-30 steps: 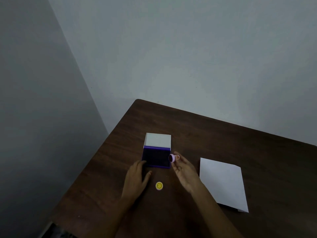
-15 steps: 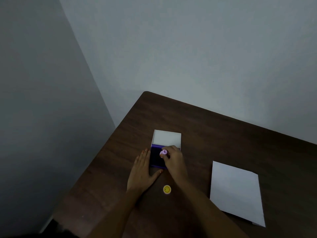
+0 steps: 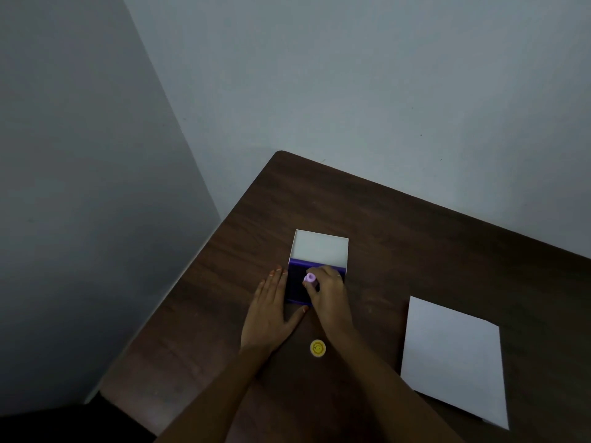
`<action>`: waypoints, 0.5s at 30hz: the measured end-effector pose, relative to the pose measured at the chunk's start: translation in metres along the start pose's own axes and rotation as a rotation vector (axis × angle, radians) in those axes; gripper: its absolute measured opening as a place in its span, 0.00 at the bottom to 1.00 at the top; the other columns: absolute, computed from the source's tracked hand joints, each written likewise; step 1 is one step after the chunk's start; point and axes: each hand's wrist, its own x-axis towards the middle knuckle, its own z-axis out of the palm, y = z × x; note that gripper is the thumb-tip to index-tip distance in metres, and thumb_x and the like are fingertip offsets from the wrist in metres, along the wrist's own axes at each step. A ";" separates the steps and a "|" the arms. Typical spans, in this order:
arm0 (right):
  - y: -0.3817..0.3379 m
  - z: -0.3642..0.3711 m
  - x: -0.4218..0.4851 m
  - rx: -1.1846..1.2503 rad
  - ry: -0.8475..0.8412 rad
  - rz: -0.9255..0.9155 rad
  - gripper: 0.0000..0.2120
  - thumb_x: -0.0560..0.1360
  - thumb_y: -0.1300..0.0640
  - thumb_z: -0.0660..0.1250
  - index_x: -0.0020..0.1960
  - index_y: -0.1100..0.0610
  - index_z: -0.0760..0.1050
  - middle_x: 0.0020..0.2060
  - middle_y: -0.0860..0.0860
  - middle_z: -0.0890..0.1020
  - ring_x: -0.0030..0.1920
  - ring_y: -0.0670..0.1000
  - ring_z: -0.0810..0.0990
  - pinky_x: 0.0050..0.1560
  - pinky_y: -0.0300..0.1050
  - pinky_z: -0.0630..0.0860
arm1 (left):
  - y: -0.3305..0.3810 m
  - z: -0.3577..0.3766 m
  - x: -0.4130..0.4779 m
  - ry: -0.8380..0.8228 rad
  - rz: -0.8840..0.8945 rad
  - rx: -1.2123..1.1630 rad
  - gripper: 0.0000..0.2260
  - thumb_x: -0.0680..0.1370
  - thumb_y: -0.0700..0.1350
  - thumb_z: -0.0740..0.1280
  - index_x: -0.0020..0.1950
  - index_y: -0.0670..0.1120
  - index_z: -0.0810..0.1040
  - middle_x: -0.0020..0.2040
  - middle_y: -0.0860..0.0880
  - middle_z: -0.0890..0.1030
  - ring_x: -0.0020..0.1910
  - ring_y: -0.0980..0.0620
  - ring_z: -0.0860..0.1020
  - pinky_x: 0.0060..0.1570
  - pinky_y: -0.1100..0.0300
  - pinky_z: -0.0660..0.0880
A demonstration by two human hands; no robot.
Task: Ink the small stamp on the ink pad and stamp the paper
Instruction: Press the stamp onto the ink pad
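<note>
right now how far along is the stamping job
Done: the purple ink pad lies open. In hand: the right hand presses the small pink stamp onto it, with the left hand steadying it. Left: the white paper sheet shows no mark.

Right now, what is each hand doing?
Left hand: open, flat beside the purple ink pad.
Right hand: closed on the small pink stamp.

no text, brand or number can be read; only a smiley sign is seen on the yellow cap point(image 3: 318, 348).
</note>
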 end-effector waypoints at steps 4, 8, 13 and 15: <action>-0.002 0.000 -0.001 -0.018 0.023 -0.014 0.14 0.73 0.64 0.66 0.58 0.63 0.75 0.57 0.59 0.79 0.59 0.54 0.74 0.57 0.41 0.69 | 0.001 -0.003 0.002 0.014 0.012 0.001 0.34 0.75 0.61 0.60 0.74 0.49 0.49 0.75 0.46 0.57 0.72 0.58 0.49 0.71 0.59 0.46; -0.003 -0.004 0.002 -0.036 0.035 -0.023 0.14 0.73 0.64 0.66 0.59 0.63 0.74 0.57 0.60 0.78 0.59 0.55 0.74 0.59 0.43 0.70 | 0.005 -0.006 0.006 0.018 0.026 -0.004 0.34 0.75 0.61 0.60 0.74 0.49 0.48 0.75 0.46 0.57 0.72 0.59 0.49 0.70 0.60 0.46; -0.003 -0.006 0.001 -0.029 0.027 -0.019 0.15 0.73 0.63 0.66 0.59 0.62 0.74 0.58 0.59 0.78 0.60 0.54 0.74 0.58 0.39 0.68 | 0.008 -0.006 0.004 0.029 0.018 -0.018 0.35 0.74 0.61 0.60 0.74 0.49 0.49 0.75 0.47 0.57 0.72 0.58 0.49 0.71 0.59 0.47; -0.002 -0.006 0.001 -0.012 0.016 -0.009 0.14 0.73 0.64 0.66 0.58 0.62 0.74 0.57 0.59 0.78 0.60 0.54 0.74 0.58 0.38 0.66 | 0.007 -0.005 0.003 0.016 0.009 -0.020 0.35 0.74 0.61 0.60 0.74 0.49 0.49 0.76 0.47 0.56 0.72 0.59 0.49 0.71 0.59 0.46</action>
